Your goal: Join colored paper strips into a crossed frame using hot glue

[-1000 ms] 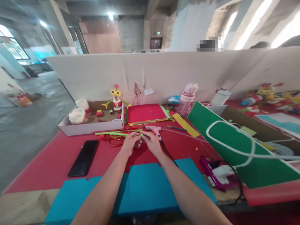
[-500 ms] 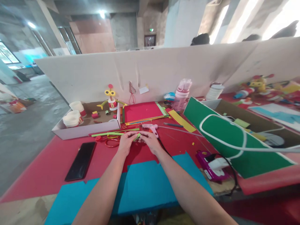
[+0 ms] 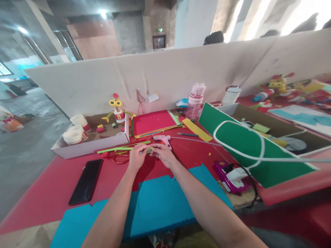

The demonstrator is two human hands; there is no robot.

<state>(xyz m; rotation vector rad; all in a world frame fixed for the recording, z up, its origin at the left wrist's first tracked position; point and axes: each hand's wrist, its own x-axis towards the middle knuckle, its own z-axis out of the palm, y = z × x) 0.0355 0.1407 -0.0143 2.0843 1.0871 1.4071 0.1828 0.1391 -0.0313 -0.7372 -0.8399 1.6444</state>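
Observation:
Between the fingertips of both hands is a small green piece [image 3: 149, 150], perhaps paper, with a bit of yellow at its top. My left hand [image 3: 137, 157] pinches it from the left and my right hand [image 3: 163, 155] from the right. The fingers partly hide it. Just behind my right hand lies a pink glue gun [image 3: 162, 138] on the red table cover. Close to my left hand are light-green strips [image 3: 113, 149] and scissors with red handles [image 3: 121, 158].
A black phone [image 3: 86, 182] lies left, near blue sheets [image 3: 155, 199]. Behind stand a white box [image 3: 90, 147] with paper cups [image 3: 72, 137], a yellow-headed figure [image 3: 119, 114] and stacked coloured sheets [image 3: 155, 122]. At right are a purple power strip [image 3: 230, 179], a green-sided box [image 3: 232, 144] and a white cable [image 3: 284, 159].
The view has shifted slightly, so the table's things sit a little further left. Both hands stay together at the green piece, with the fingers slightly rearranged around it.

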